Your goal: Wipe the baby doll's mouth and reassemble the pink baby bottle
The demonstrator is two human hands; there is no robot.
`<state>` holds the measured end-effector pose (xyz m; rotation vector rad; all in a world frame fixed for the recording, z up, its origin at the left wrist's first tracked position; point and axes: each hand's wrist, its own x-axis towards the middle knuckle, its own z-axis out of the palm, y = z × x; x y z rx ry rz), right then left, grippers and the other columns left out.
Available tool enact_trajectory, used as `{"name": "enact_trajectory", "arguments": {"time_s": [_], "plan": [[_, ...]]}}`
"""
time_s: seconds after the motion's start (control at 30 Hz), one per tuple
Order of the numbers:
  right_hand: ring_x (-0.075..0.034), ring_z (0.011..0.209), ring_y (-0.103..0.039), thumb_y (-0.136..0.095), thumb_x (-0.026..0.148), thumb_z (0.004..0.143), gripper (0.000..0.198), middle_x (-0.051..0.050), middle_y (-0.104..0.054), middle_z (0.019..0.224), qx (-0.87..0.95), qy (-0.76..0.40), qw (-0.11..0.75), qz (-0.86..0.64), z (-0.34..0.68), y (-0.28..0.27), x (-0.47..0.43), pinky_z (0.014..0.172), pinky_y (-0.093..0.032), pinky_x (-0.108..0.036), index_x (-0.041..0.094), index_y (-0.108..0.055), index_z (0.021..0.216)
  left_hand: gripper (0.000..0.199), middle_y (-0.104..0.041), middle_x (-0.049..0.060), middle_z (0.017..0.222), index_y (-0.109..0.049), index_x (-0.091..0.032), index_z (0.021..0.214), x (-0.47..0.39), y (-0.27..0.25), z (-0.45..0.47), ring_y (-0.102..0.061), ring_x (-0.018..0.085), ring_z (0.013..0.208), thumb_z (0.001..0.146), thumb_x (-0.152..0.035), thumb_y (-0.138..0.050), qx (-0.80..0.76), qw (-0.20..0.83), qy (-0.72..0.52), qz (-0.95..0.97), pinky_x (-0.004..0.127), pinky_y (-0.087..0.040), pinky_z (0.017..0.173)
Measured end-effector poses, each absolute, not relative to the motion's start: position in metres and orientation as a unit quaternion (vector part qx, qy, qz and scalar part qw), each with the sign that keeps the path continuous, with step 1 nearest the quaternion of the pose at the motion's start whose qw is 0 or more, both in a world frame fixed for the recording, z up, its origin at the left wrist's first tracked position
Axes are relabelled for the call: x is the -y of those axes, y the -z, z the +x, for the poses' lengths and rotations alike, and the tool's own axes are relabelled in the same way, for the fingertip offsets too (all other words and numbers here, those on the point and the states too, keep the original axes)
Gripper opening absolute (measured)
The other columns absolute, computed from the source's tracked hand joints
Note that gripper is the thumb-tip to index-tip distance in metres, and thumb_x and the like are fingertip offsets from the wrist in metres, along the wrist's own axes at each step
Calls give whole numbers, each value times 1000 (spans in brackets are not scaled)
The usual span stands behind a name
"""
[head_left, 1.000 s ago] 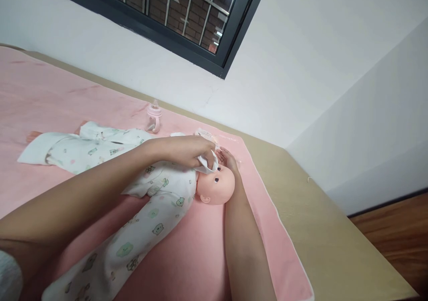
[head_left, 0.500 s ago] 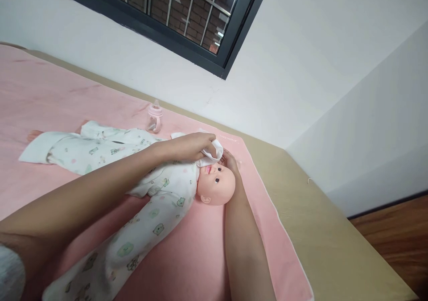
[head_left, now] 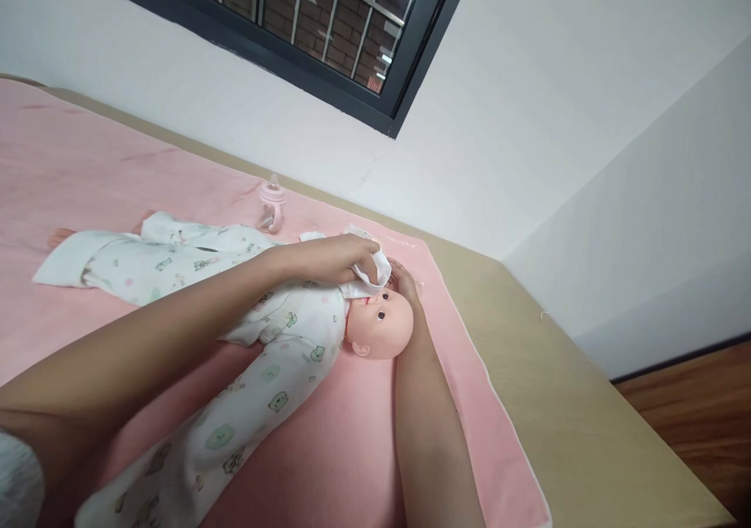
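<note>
A doll lies on its back, its bald head to the right, in a white suit with green and pink animal prints. My left hand reaches across its chest, closed on a white cloth with a looped, cuff-like edge. The cloth overlaps the doll's chin and mouth; whether it is the far sleeve I cannot tell. Beyond the head is my right hand, fingers slightly bent and apart beside the cloth edge. Cloth and head partly hide those fingers. The near sleeve stretches toward the lower left.
A pink baby bottle with a handle stands upright beyond the doll. Pink blanket lies under everything, over a tan surface. White wall with a dark-framed window rises behind; brown wood shows at right.
The white cloth in my left hand has shifted slightly down over the doll's mouth, which is now more covered. Both arms have hardly moved.
</note>
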<state>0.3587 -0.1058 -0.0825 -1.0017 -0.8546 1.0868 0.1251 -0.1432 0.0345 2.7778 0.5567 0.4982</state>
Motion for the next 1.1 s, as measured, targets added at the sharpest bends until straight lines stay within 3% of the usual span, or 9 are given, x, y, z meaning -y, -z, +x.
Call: {"name": "enact_trajectory", "arguments": {"time_s": [0.23,0.43,0.57,0.73,0.83,0.93,1.0,1.1], "plan": [[-23,101,-68,-72,39,80,21,-2,-72,86,401,-471,646,-447,358,79,117,92,-58,-38,24,-63,93,44,-61,3,84,-77,-19,81,146,-39,124,-60,16,79,67,7,-44,-160,126,-147,968,20,-39,68],[-22,106,-67,-72,37,78,25,-2,-72,94,394,-483,633,-460,361,87,116,94,-58,-38,25,-63,99,46,-68,2,95,-79,-24,87,144,-42,118,-64,17,89,70,4,-48,-163,126,-104,973,19,-43,73],[-20,101,-69,-79,28,70,32,-1,-72,94,352,-511,617,-484,370,82,100,94,-57,-36,25,-63,97,43,-67,3,98,-79,-23,88,143,-43,113,-64,17,88,72,1,-49,-149,147,-112,971,21,-44,74],[-16,105,-67,-82,36,68,39,0,-71,112,474,-469,626,-404,378,26,101,103,-50,-33,27,-65,101,28,-56,5,139,-75,-19,87,141,-49,100,-56,23,122,75,-8,-53,-171,141,-225,949,29,-43,101],[-18,113,-64,-80,47,73,41,-2,-68,122,619,-396,570,-367,364,-26,128,106,-49,-38,29,-66,107,24,-45,3,154,-73,-19,86,138,-51,93,-42,27,140,75,-11,-54,-205,109,-260,937,37,-33,115],[-21,123,-59,-77,51,78,45,-5,-66,127,743,-305,467,-372,335,-64,165,108,-47,-41,29,-65,115,26,-42,2,157,-74,-21,91,136,-52,90,-32,28,147,76,-14,-53,-253,78,-283,922,43,-27,120],[-22,119,-61,-77,49,79,48,-5,-67,121,788,-267,401,-383,314,-76,185,107,-47,-42,29,-63,120,29,-46,1,155,-74,-21,96,135,-53,89,-32,29,147,77,-18,-52,-290,68,-294,908,46,-27,119],[-20,103,-65,-73,44,83,48,-3,-69,103,801,-188,370,-432,289,-76,199,98,-51,-41,28,-59,126,32,-52,1,149,-74,-21,98,134,-56,86,-41,30,141,78,-23,-49,-316,73,-294,899,46,-31,117]]}}
